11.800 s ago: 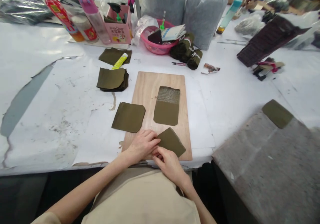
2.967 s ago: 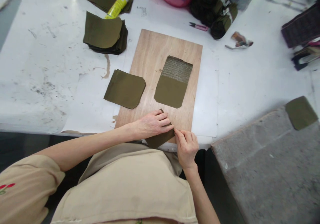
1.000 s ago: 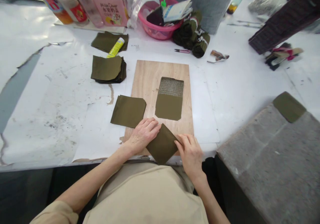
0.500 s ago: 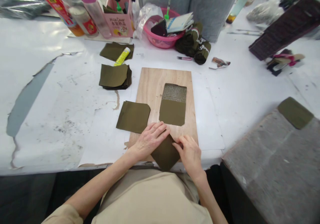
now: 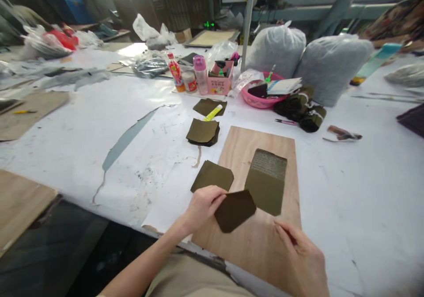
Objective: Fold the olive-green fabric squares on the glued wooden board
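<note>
In my left hand (image 5: 203, 206), a dark olive fabric piece (image 5: 235, 211) with cut corners is pinched at its upper left corner, raised over the wooden board (image 5: 265, 248). My right hand (image 5: 303, 253) is over the board's right side, apart from that piece, thumb and forefinger slightly parted and nothing seen between them. Beyond the hands, an olive fabric pocket piece (image 5: 265, 191) with a grey textured upper band lies flat on the board. A stack of olive pieces (image 5: 213, 176) overlaps the board's left edge, just past my left hand.
Farther back lie another olive stack (image 5: 202, 131) and a yellow tube (image 5: 213, 112) on more fabric. Behind stand a pink box (image 5: 219, 85), a bottle (image 5: 200, 76) and a pink basket (image 5: 261, 101). Rolled dark fabric (image 5: 311, 118) and small snips (image 5: 286, 122) lie right of them.
My left hand has lifted the fabric piece off the board by its corner. My right hand has let go and moved right. The view has swung up and left.
</note>
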{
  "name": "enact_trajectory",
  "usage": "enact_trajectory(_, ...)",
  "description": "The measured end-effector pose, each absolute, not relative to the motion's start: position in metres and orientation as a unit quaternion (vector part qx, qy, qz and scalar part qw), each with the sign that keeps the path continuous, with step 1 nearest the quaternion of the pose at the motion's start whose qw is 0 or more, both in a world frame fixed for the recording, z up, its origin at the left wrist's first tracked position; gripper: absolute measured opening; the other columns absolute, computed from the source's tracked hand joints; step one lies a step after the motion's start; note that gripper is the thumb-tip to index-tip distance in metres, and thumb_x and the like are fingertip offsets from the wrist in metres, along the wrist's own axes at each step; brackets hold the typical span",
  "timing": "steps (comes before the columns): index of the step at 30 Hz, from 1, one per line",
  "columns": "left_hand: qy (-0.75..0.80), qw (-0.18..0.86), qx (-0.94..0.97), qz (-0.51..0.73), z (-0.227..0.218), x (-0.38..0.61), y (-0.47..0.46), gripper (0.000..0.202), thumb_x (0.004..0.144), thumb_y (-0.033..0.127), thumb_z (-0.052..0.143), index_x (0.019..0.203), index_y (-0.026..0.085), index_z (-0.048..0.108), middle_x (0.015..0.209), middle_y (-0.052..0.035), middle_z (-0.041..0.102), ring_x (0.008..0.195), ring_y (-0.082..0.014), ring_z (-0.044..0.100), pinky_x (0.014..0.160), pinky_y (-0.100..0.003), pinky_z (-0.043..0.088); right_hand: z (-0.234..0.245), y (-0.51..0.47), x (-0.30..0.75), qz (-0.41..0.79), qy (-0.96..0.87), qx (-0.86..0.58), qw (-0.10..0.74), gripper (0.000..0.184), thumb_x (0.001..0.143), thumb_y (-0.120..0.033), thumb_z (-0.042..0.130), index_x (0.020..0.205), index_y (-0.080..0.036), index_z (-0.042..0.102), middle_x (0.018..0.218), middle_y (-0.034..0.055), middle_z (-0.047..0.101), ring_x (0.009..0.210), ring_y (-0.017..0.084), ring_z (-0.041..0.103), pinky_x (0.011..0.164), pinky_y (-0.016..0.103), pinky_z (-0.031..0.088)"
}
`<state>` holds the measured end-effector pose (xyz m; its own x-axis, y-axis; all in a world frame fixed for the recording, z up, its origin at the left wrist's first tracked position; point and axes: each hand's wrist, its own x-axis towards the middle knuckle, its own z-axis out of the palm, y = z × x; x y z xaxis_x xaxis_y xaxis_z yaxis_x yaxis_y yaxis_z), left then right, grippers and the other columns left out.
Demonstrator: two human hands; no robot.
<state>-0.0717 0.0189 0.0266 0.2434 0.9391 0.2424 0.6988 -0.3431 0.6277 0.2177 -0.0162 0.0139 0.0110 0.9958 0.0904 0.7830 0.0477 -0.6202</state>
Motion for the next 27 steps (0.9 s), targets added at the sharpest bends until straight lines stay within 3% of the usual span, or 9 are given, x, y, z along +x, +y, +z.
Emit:
enact_trajectory(2,0.606,0.194,0.691,0.342,0.024,-0.091,0.023,0.024,0.1,0.027,0.04,0.108,0.02,0.061,0.088,-0.0019,0.068,0.075,-0.0128,0.064,0.069,-0.024,0.052,0.01,-0.013,0.212,0.191,-0.68,-0.658,0.261,0.04,0.092,-0.056,0.042,0.092,-0.029,0.071,0.093,-0.0012,0.074,0.08,0.018,0.07,0.068,0.027,0.054)
enact_trajectory(5,0.678,0.089,0.647,0.338,0.011,-0.112,0.032,0.024,0.097,0.026,0.043,0.115,0.019,0.058,0.079,0.0,0.068,0.066,-0.0128,0.063,0.064,-0.024,0.051,0.002,-0.009,0.2,0.16,-0.705,-0.645,0.245,0.042,0.095,-0.054,0.037,0.093,-0.028,0.069,0.095,0.0,0.072,0.08,0.018,0.069,0.067,0.029,0.052)
enact_trajectory(9,0.674,-0.021,0.67,0.309,-0.012,-0.123,0.04,0.028,0.095,0.018,0.043,0.121,0.017,0.056,0.098,-0.0066,0.07,0.081,-0.0168,0.068,0.073,-0.028,0.054,-0.009,-0.006,0.191,0.111,-0.738,-0.627,0.223,0.042,0.098,-0.05,0.033,0.096,-0.025,0.067,0.096,0.0031,0.07,0.08,0.019,0.068,0.069,0.031,0.051)
enact_trajectory(20,0.647,0.027,0.693,0.317,-0.013,-0.124,0.04,0.03,0.099,0.019,0.037,0.123,0.019,0.055,0.098,-0.0061,0.066,0.089,-0.0165,0.063,0.08,-0.028,0.051,-0.019,0.017,0.179,0.021,-0.753,-0.612,0.24,0.04,0.098,-0.043,0.035,0.105,-0.019,0.066,0.11,0.0103,0.064,0.102,0.025,0.058,0.086,0.039,0.048)
enact_trajectory(24,0.64,0.021,0.718,0.273,-0.016,-0.127,0.041,0.028,0.099,0.02,0.038,0.118,0.019,0.058,0.092,-0.0054,0.063,0.087,-0.0183,0.06,0.078,-0.03,0.05,-0.021,0.027,0.17,0.034,-0.762,-0.596,0.252,0.03,0.096,-0.038,0.045,0.11,-0.019,0.065,0.114,0.0094,0.063,0.107,0.025,0.055,0.09,0.04,0.046)
enact_trajectory(27,0.639,0.0,0.733,0.233,-0.019,-0.127,0.044,0.025,0.097,0.02,0.041,0.111,0.018,0.062,0.088,-0.006,0.06,0.086,-0.0203,0.057,0.075,-0.031,0.049,-0.018,0.032,0.164,0.049,-0.763,-0.593,0.252,0.02,0.094,-0.03,0.051,0.101,-0.021,0.067,0.107,0.0067,0.065,0.102,0.023,0.056,0.085,0.036,0.047)
